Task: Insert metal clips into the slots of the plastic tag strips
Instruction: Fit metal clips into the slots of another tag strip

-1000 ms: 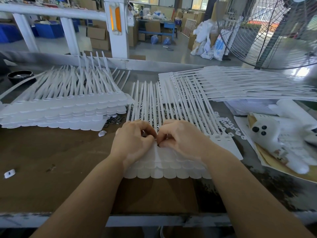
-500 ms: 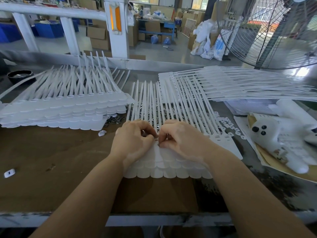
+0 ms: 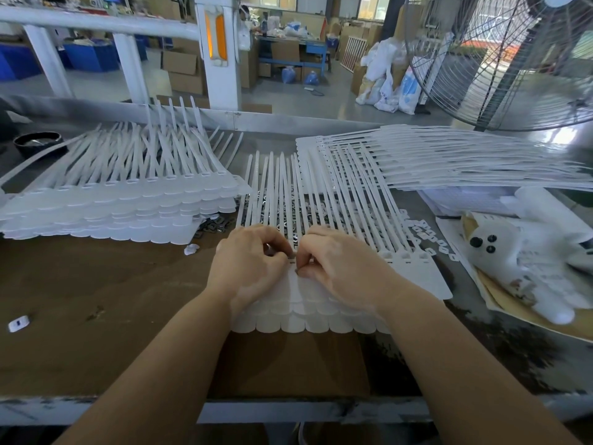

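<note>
Both hands work at the centre of the brown surface (image 3: 96,284). The left hand (image 3: 248,268) and right hand (image 3: 340,268) meet fingertip to fingertip over the stack of tag strips (image 3: 308,319) lying directly in front of the person. Left hand: fingers curled, thumb and forefinger pinched together at the slot row of the top strip; what sits between them is too small to make out. Right hand: fingers curled likewise, pinching at the same spot on the strip; the clip itself cannot be confirmed. The heels of both hands rest on the tag ends of the stack.

The thin tails of the strips run away toward 12 o'clock. Loose metal clips (image 3: 215,226) lie in a dark scatter under the tails and just left of them, at about 11 o'clock from the hands.

A second pile of strips (image 3: 128,207) sits at 10 o'clock, tails fanned upward. A third pile (image 3: 465,162) lies at 1 o'clock, tails pointing right. Small white plastic pieces (image 3: 426,232) are strewn at 2 o'clock. A white glove (image 3: 529,261) with dark dots rests at 3 o'clock. A large fan (image 3: 500,59) stands at 1 o'clock behind the surface. A black dish (image 3: 38,142) sits at the far left edge.
</note>
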Motion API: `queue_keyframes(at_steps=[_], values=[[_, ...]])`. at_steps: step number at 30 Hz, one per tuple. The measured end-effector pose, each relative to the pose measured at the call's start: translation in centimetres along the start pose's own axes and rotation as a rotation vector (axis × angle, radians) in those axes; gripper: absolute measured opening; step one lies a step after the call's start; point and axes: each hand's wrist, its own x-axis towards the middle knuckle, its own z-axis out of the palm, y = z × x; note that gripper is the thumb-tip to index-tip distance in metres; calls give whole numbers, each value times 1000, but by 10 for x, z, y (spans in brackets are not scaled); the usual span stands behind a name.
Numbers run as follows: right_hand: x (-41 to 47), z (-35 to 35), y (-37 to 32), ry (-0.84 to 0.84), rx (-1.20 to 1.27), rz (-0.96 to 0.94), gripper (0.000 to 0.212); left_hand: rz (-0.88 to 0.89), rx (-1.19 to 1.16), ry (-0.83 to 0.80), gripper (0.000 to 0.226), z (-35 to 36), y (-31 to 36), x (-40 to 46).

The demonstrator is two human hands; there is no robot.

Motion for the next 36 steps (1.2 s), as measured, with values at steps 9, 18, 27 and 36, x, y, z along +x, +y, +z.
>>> queue_keyframes(at_steps=[9, 18, 27, 36], values=[[-3, 0, 2, 60, 145, 50, 13, 4, -10, 3, 26, 0, 1, -1], [-2, 0, 2, 66, 84, 31, 7, 16, 1, 7, 29, 0, 1, 0], [-7, -4, 2, 20, 159, 55, 3, 14, -7, 10, 28, 0, 0, 0], [-9, -4, 4, 12, 218, 55, 3, 15, -15, 9, 24, 0, 1, 0]])
